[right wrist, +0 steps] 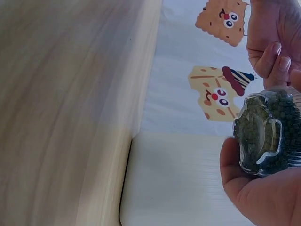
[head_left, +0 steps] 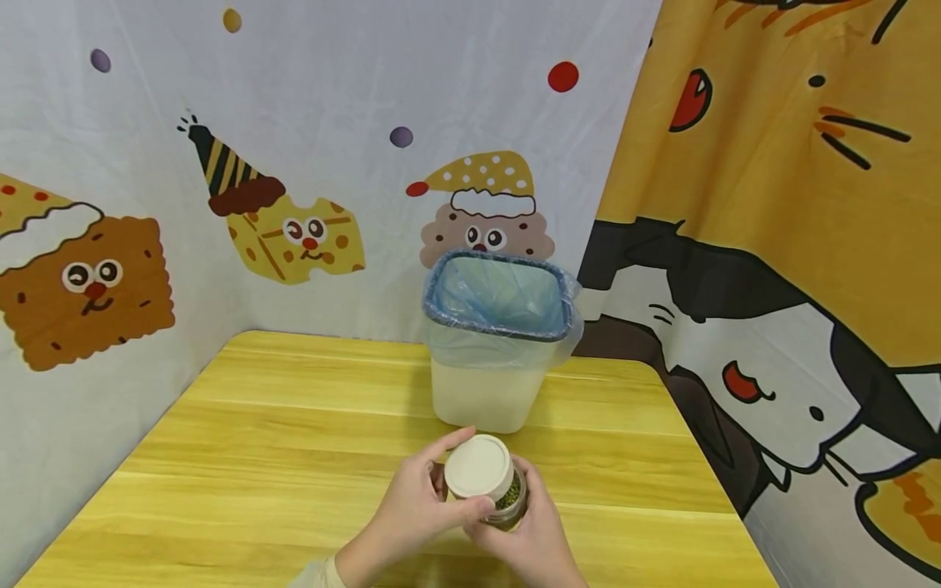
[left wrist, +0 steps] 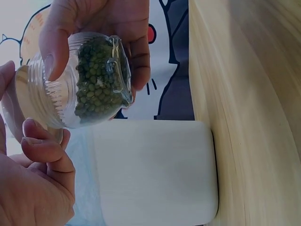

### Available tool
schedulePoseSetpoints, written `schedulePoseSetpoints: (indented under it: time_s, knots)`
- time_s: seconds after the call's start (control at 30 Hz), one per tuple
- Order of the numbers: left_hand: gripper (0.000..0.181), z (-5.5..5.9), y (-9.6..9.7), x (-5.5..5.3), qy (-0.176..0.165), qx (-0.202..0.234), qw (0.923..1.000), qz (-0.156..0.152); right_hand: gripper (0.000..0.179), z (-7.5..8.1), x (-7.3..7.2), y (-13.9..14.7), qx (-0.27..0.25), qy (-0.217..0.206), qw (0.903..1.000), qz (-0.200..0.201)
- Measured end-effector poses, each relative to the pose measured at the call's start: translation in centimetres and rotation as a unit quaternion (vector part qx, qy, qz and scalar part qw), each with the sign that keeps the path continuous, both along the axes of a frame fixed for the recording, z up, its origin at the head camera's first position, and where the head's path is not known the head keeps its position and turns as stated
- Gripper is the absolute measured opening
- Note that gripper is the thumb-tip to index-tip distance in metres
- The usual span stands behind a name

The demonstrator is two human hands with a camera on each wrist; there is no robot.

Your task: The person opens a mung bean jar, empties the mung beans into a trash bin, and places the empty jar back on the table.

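A clear jar (left wrist: 70, 106) with small green beans (left wrist: 96, 77) in it is held up over the near part of the table. My right hand (head_left: 532, 531) grips the jar's body, thumb and fingers on opposite sides. A round cream lid (head_left: 478, 467) is pinched at its edge by my left hand (head_left: 415, 498). In the head view the lid lies over the left part of the jar's mouth, with beans showing to its right. The left wrist view has the lid tilted at the threaded rim; whether it touches the rim, I cannot tell.
Just beyond my hands a whitish bin (head_left: 485, 396) stands on the yellow wood-grain table (head_left: 294, 425). A blue plastic bag (head_left: 500, 294) lines it, folded over the dark blue rim. Cartoon-printed cloth (head_left: 323, 98) hangs behind the table and along its sides.
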State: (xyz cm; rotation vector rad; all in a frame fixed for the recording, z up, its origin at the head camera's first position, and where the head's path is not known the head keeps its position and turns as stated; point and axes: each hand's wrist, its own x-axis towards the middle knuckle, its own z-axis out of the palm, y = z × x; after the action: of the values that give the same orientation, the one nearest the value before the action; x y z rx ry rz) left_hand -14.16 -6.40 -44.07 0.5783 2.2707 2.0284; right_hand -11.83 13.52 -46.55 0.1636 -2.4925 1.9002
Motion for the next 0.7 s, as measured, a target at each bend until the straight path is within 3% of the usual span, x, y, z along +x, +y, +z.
schedulePoseSetpoints:
  time_s: [0.33, 0.57, 0.7]
  knots:
    - [0.079, 0.4, -1.2, -0.2, 0.000, 0.025, 0.9995, 0.021, 0.086, 0.1, -0.2, 0.3, 0.004, 0.013, 0.9997, -0.019]
    - [0.082, 0.7, -3.1, -1.1, -0.032, 0.020, 0.9928, 0.113, 0.091, 0.3, -0.2, 1.0, 0.012, 0.020, 0.9983, -0.054]
    - [0.084, 0.5, -5.2, -2.1, -0.044, -0.024, 0.9840, 0.171, 0.095, 0.4, -0.3, 1.6, 0.022, 0.020, 0.9973, -0.066]
